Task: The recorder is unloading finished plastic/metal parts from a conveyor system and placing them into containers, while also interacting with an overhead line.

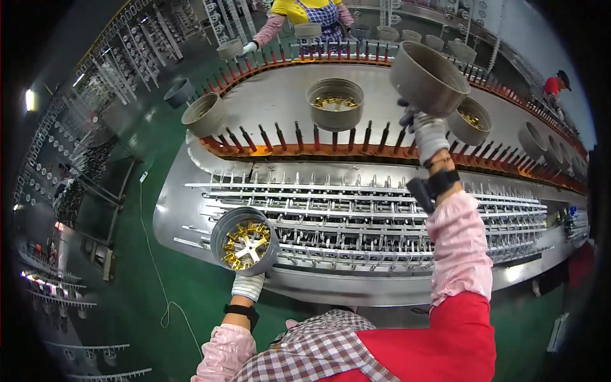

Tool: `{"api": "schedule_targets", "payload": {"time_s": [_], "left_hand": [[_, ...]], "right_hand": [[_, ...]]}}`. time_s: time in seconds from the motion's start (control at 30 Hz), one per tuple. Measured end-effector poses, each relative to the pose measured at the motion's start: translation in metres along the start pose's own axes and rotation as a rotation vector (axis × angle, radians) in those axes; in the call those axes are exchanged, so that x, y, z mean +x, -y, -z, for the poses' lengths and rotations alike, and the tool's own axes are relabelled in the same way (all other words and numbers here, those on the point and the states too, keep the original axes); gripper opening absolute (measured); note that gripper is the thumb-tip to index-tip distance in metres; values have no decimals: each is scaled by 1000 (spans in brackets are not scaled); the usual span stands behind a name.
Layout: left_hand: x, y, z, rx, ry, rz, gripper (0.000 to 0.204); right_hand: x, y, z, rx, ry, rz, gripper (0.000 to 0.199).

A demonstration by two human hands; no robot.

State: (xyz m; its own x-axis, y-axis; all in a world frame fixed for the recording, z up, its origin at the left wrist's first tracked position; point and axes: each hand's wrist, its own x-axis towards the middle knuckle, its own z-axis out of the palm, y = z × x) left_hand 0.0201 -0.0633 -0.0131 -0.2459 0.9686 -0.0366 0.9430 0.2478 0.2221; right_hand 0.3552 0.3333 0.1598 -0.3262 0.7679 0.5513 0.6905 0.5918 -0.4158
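Note:
My left hand [249, 286], in a striped white glove, holds a round grey drum-shaped housing [269, 260] from its near side; the fingers are hidden beneath it. Inside that housing several gold-coloured metal pieces [235, 261] ring a silver cross-shaped part [249, 248]. Raised out over the conveyor, my right hand [425, 130] grips a second grey housing [423, 83] at its lower near side. Dark fingertips of that glove show under it, and the housing is tilted.
Rows of silver metal bars [369, 216] cover the near bench. Behind them, a looping conveyor carries upright dark and red pegs [299, 135]. Other housings stand there, one with gold pieces [335, 105] in the middle. A co-worker [312, 16] stands across; a cable [149, 235] lies on the green floor.

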Motion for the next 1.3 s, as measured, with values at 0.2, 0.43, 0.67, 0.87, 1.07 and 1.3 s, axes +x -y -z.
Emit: {"api": "schedule_targets", "payload": {"time_s": [0.2,0.43,0.67,0.87,1.07,1.3], "left_hand": [[9,-5,7,-89,-84,-73,25],[16,2,2,-186,-37,-71,22],[31,15,-10,-193,173,-93,26],[30,9,-4,-68,-124,-286,27],[33,4,3,-411,55,-127,27],[26,4,-3,-173,26,-136,34]], "right_hand": [[-146,102,17,72,297,-27,15],[-268,143,-12,-154,190,-36,20],[-283,131,-69,-127,224,-140,20],[-283,141,-102,-92,231,-174,21],[-286,143,-114,-56,256,-189,23],[-298,144,-128,32,260,-197,25]]}}
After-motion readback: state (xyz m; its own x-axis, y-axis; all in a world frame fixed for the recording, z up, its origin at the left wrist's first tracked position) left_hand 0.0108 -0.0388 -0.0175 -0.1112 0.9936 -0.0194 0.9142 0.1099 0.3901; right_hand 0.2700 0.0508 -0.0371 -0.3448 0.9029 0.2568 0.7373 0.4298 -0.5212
